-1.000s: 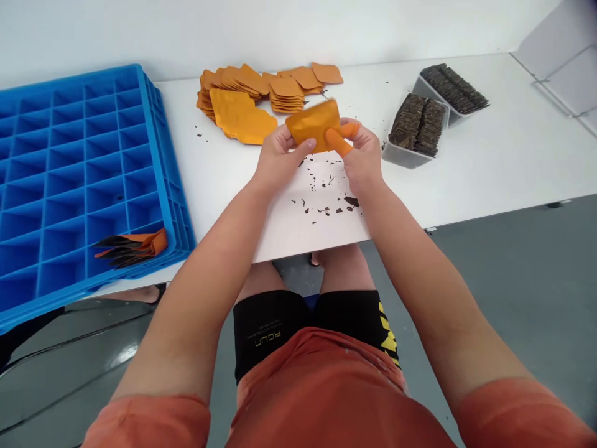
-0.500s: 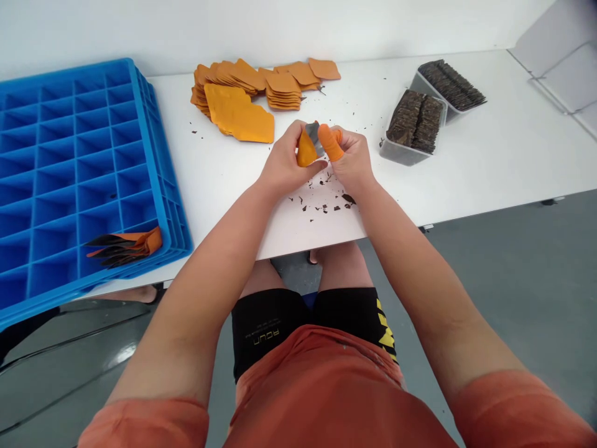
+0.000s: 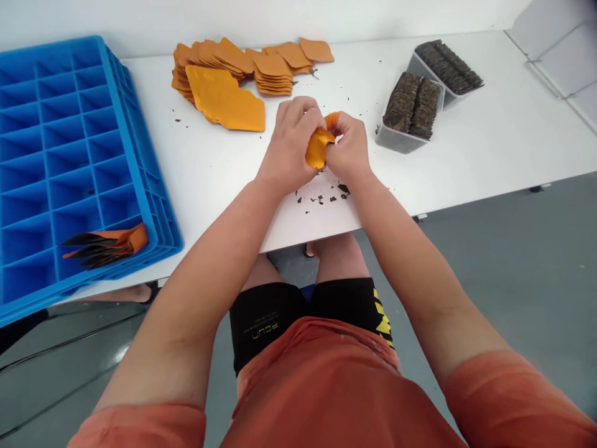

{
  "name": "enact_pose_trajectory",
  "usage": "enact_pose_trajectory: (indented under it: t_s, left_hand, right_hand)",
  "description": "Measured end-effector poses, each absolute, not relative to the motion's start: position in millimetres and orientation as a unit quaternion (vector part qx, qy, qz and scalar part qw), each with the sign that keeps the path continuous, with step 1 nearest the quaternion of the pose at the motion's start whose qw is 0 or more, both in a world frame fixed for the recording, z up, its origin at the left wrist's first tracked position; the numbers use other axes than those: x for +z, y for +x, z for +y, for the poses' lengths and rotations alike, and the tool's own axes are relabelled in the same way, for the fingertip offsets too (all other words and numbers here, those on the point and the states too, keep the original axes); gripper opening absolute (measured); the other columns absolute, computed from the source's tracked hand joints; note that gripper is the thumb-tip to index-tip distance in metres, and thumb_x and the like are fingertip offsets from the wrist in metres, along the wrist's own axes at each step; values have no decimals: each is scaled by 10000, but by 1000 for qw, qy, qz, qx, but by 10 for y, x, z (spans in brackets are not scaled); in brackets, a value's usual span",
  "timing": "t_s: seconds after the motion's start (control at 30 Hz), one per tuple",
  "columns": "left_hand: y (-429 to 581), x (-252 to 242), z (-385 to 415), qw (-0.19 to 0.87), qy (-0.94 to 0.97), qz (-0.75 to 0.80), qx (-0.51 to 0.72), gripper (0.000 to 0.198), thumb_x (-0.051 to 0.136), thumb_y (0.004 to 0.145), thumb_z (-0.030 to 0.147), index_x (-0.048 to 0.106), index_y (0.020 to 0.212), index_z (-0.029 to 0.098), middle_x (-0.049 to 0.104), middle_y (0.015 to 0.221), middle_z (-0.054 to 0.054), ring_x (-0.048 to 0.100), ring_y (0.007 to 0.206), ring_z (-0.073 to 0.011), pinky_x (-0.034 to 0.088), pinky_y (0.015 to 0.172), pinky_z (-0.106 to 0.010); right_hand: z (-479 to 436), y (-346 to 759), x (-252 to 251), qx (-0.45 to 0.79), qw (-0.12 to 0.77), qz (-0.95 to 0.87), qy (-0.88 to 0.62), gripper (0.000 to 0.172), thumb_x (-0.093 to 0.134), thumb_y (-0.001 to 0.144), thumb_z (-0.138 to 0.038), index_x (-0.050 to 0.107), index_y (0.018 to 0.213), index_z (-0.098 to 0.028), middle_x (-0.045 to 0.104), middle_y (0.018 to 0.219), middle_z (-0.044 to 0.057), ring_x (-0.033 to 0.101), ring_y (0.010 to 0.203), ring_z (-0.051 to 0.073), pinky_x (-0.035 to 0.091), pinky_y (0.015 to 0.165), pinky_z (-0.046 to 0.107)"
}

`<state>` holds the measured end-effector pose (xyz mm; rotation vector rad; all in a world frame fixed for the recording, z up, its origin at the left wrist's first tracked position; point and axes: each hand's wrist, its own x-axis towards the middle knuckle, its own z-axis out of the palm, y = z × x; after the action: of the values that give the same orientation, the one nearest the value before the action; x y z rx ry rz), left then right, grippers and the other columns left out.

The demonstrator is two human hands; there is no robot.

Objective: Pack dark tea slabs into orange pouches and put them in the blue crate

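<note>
Between my hands is an orange piece (image 3: pixel 317 150) with a dull sheen, bent into a curve. My left hand (image 3: pixel 289 146) is closed round its left side, fingers curled over the top. On the other side my right hand (image 3: pixel 351 148) is closed at the piece's right edge, its thumb tip hidden. An orange finger cover (image 3: pixel 332 119) shows on a finger of the right hand. Dark flakes (image 3: pixel 321 199) lie scattered on the white table just below the hands. Behind the left hand lies a larger flat orange sheet (image 3: pixel 228 99) with a stepped edge.
Stacks of orange flat pieces (image 3: pixel 273 71) line the back of the table (image 3: pixel 224 186). Two clear tubs (image 3: pixel 403 142) at right hold thin dark brown slices. At left, stacked blue divided trays (image 3: pixel 133 158) carry several folded orange-and-black pieces (image 3: pixel 112 246) in the near corner.
The orange piece has turned, so its grey side is out of sight. My left fingers have come over its top, and the right thumb has dipped to its edge. The view has shifted slightly.
</note>
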<state>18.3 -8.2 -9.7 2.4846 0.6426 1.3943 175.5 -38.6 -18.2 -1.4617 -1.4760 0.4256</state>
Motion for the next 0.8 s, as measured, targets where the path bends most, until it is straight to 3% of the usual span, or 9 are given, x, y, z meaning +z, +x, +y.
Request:
enact_pose_trajectory:
  t_s: [0.2,0.4,0.5,0.57,0.63,0.7,0.8]
  left_hand:
    - [-10,-92,173,229,823,247,457,248,809,743,412,617,897,375,662,1032,-96,566,1062,-398,440,996,-688]
    - [-89,-166,289,282,787,295,463,439,948,703,480,591,893,309,690,986,-42,582,993,-312,482,982,-640]
    - [-83,-187,321,287,781,307,463,514,957,733,517,543,923,277,676,1012,-33,551,1026,-275,450,1010,-584]
    - [-75,-195,338,302,788,299,445,507,930,779,534,533,962,276,672,1049,-32,530,1086,-276,416,1041,-561]
    - [-59,-198,347,311,792,297,434,513,925,779,543,533,978,279,668,1076,-35,519,1112,-280,400,1051,-555]
    - [-40,-199,349,314,791,299,432,528,929,755,561,536,970,281,664,1084,-41,520,1103,-286,401,1048,-568]
    - [-29,-205,350,316,788,294,439,514,928,725,584,554,944,309,663,1069,-50,536,1074,-312,406,1025,-602]
  right_hand:
    - [-498,1653,-9,177,495,-631,-571,401,843,840,-594,690,1045,-284,679,1069,28,625,1001,211,575,1001,403]
    - [-711,1744,182,98,526,-624,-570,430,753,913,-658,681,1183,-331,618,1281,58,580,1316,305,510,1141,526]
    - [-857,2066,304,-38,515,-586,-625,330,653,1012,-545,688,1248,-319,583,1344,63,499,1423,338,382,1190,626]
    - [-931,2332,366,-140,456,-543,-691,336,818,895,-330,735,1214,-267,613,1357,118,489,1383,360,320,1187,669]
    - [-966,2568,394,-150,379,-525,-747,359,919,750,-201,769,1076,-221,640,1355,135,491,1362,361,313,1142,663]
    - [-971,2734,394,-129,328,-522,-777,282,927,720,-151,776,952,-207,661,1353,122,494,1352,327,295,1130,645]
    - [-977,2872,398,-104,332,-510,-787,266,935,689,-85,741,795,-233,713,1266,96,515,1296,304,280,1138,647]
